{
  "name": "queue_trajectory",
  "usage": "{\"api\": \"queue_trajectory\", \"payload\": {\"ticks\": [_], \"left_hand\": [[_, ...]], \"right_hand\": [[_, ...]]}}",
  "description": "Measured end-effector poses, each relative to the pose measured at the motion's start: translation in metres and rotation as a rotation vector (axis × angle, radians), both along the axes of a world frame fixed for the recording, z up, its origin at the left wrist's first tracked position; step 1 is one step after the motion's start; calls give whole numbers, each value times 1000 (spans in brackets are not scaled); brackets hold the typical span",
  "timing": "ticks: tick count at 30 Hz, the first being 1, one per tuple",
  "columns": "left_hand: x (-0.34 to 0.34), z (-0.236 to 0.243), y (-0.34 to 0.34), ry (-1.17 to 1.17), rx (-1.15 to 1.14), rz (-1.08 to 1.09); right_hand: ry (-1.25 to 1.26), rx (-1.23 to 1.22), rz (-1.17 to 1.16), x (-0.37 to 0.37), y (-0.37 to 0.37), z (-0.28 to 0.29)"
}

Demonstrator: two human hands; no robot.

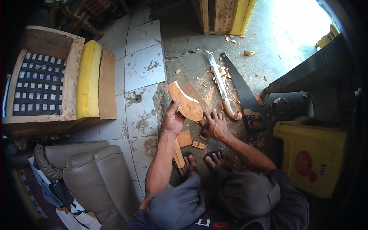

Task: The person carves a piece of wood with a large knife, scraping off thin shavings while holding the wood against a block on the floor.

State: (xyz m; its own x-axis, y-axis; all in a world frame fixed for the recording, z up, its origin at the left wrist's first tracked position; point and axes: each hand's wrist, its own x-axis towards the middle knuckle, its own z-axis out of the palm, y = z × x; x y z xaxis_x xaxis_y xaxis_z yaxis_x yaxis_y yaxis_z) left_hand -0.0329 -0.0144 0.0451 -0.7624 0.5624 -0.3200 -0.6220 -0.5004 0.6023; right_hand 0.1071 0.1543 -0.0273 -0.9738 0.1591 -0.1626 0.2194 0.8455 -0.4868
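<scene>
From the head view, the person crouches over a curved piece of wood (186,102) standing on the floor before their sandalled feet. The left hand (172,120) grips its lower left edge, fingers curled round it; the right hand (215,125) presses against its lower right side, fingers together. Bracing both sides low seems sensible, so the piece cannot rock. Beside it lie a long knife (220,82) and a handsaw (239,90) among chips. The floor is cracked tile (143,69) and bare concrete, with a yellow stool (312,153) right and a wooden chair frame (46,76) left.
</scene>
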Motion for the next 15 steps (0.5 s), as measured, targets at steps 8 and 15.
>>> {"api": "queue_trajectory", "payload": {"ticks": [8,15], "left_hand": [[-7,-22,0,47,-229,-2],[2,-43,-15,128,-508,-95]], "right_hand": [[291,197,-325,30,73,-14],[-312,-165,-522,-8,110,27]]}}
